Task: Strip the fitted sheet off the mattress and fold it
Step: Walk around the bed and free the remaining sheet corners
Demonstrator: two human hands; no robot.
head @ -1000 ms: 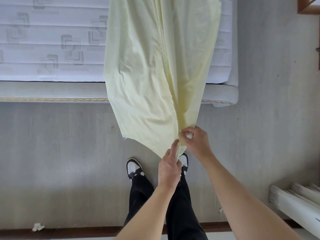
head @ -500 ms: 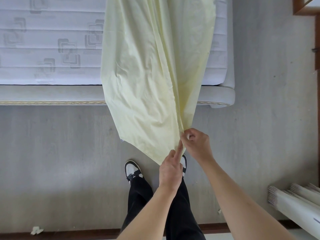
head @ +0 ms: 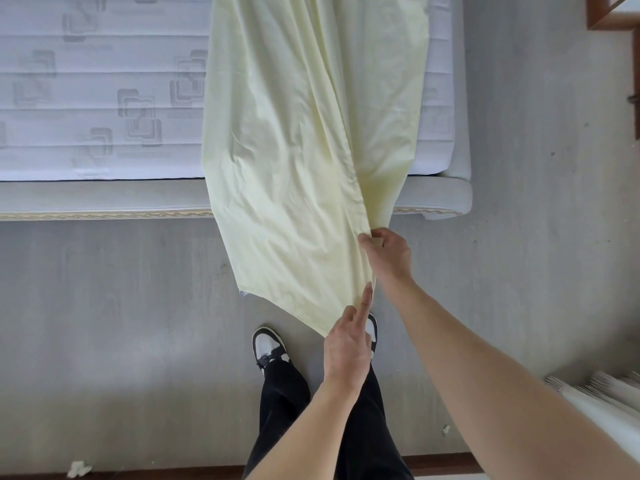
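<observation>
- The pale yellow cotton fitted sheet (head: 298,150) hangs off the white quilted mattress (head: 104,98), draped over the grey padded bed frame (head: 104,197) and reaching down over the grey wood-look floor (head: 121,323).
- The right hand (head: 388,254) pinches the sheet's gathered edge, fingers curled round a fold of the cloth.
- The left hand (head: 346,344) grips the sheet's lowest corner just below the right hand, forefinger stretched up along the edge (its other fingers are hidden behind the hand).
- The hanging sheet covers part of the mattress and of the bed frame's edge.
- Beneath the hands stand black trouser legs (head: 284,410) and black-and-white trainers (head: 268,344); the right trainer is mostly hidden by the left hand.
- A small crumpled white scrap (head: 79,468) lies on the floor at lower left, white rolled tubes (head: 602,403) lie at lower right, and a brown wooden frame (head: 609,15) shows at the upper right corner.
</observation>
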